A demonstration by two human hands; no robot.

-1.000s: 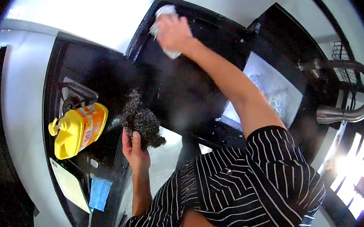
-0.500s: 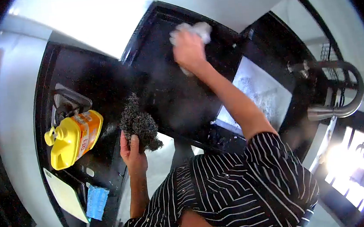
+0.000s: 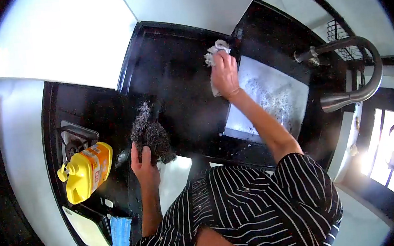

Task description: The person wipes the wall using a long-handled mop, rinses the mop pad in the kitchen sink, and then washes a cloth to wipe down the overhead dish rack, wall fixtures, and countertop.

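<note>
My right hand (image 3: 225, 76) is wrapped round a crumpled white cloth (image 3: 220, 46) and presses it to the black countertop (image 3: 179, 77), just left of the sink (image 3: 247, 79). Bits of the cloth stick out above and below my fingers. Nearer to me, my left hand (image 3: 145, 167) grips the lower end of a dark, frizzy, fibrous clump (image 3: 153, 138) between thumb and fingers. The clump is held up over the counter's front edge, and its exact kind cannot be made out.
A curved metal faucet (image 3: 374, 65) reaches over the right side. Dark specks and droplets dot the sink's pale surface. At left stand a yellow jug (image 3: 80, 180) with an orange label and a stove burner (image 3: 75, 145). Closer lie a pale board (image 3: 87, 231) and a blue pleated piece (image 3: 121, 232).
My right hand has wiped the cloth from the back of the counter rightward and toward me, up to the sink. My left hand keeps its hold on the clump. The view has shifted slightly.
</note>
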